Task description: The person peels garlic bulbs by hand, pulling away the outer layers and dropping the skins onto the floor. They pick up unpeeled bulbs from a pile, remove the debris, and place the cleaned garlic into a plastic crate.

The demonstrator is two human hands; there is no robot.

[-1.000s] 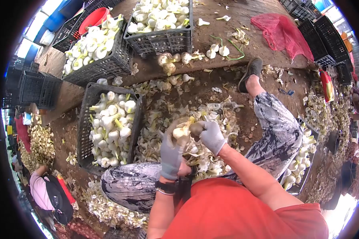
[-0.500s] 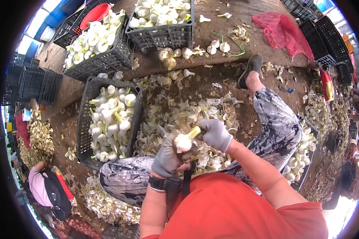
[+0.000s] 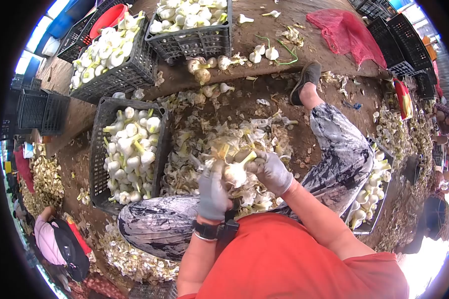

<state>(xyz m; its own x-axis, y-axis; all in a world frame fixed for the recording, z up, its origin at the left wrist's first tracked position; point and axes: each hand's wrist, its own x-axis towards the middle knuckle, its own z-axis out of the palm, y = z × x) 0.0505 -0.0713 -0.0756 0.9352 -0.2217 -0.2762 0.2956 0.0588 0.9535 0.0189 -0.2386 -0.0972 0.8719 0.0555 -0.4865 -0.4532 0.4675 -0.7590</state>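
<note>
Between my two grey-gloved hands is a white garlic bulb point(image 3: 236, 175) with a short greenish stem, held above a heap of peelings. My right hand point(image 3: 273, 173) is closed around the stem side of the bulb. My left hand point(image 3: 213, 193) is upright at the bulb's other side, its fingertips pinched on a yellowish flap of garlic skin point(image 3: 221, 151). Part of the left fingers is blurred. To the left, a black crate point(image 3: 99, 169) holds many cleaned garlic bulbs point(image 3: 133, 157) with trimmed stems.
Dry garlic peelings point(image 3: 189, 172) cover the ground between my legs. Two more full crates point(image 3: 189, 49) stand ahead, with loose bulbs point(image 3: 202, 75) near them. A pink mesh bag point(image 3: 341, 37) lies at upper right. Another crate point(image 3: 371, 219) sits beside my right leg. A person point(image 3: 52, 239) works at lower left.
My left hand has turned upright and shifted from gripping the bulb to pinching skin beside it. My right hand has moved slightly down, nearer the bulb. The whole view has shifted a little.
</note>
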